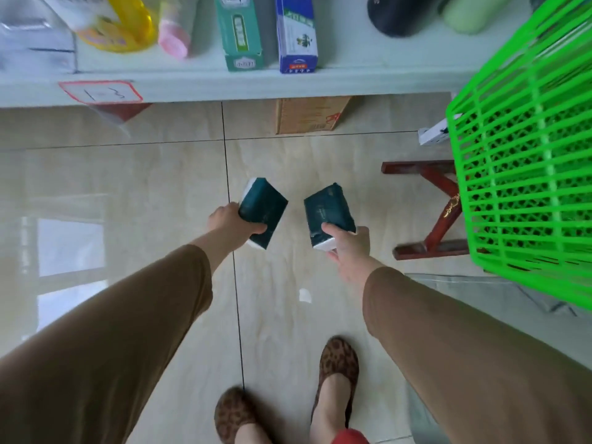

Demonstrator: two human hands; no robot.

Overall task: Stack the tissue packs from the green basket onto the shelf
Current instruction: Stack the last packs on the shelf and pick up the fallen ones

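With a pack in each hand, the carry to the shelf [224, 84] is underway.
Left hand [224, 217] grips one pack [263, 210], right hand [350, 246] the other [328, 211], fingers curled round; both held low, apart.

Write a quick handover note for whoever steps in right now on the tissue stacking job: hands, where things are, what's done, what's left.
Left hand grips one dark green tissue pack; right hand grips a second tissue pack.
Both packs are held out over the floor, below the shelf edge, not yet placed.
The green basket is to the right; no more packs visible inside it.
No tissue packs visible on the shelf, only boxes and bottles.
Left to do: lift both packs up and stack them on the shelf.
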